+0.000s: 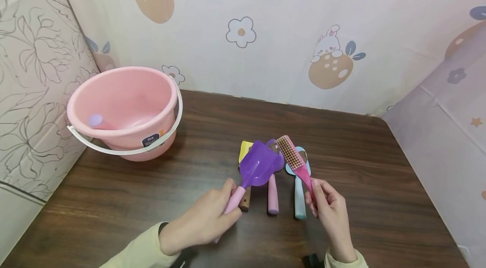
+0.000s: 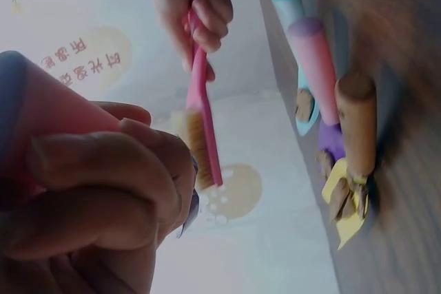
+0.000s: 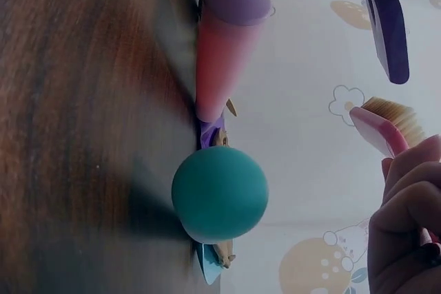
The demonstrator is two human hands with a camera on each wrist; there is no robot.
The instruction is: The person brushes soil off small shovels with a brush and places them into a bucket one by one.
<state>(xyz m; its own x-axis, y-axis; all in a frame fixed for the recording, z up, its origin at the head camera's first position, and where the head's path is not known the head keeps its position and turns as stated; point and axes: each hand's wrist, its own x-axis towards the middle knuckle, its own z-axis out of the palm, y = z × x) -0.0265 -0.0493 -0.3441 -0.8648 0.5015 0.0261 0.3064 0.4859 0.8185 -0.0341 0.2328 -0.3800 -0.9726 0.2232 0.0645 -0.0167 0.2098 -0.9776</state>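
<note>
Pale sleeves (image 1: 146, 249) lead from the near side to my hands above the table (image 1: 133, 192). My left hand (image 1: 203, 221) is clamped round the pink handle of a purple toy shovel (image 1: 260, 162), its blade reaching out to the far right of my knuckles. My right hand (image 1: 334, 211) pinches a pink brush (image 1: 292, 156) by its handle; the bristled head points far left from my fingers, apart from that blade. Beneath them on the table lie a yellow-bladed tool (image 2: 358, 122), a pink-handled purple shovel (image 1: 273, 196) and a light-blue shovel (image 1: 300, 200). Far left stands a pink bucket (image 1: 129, 90).
</note>
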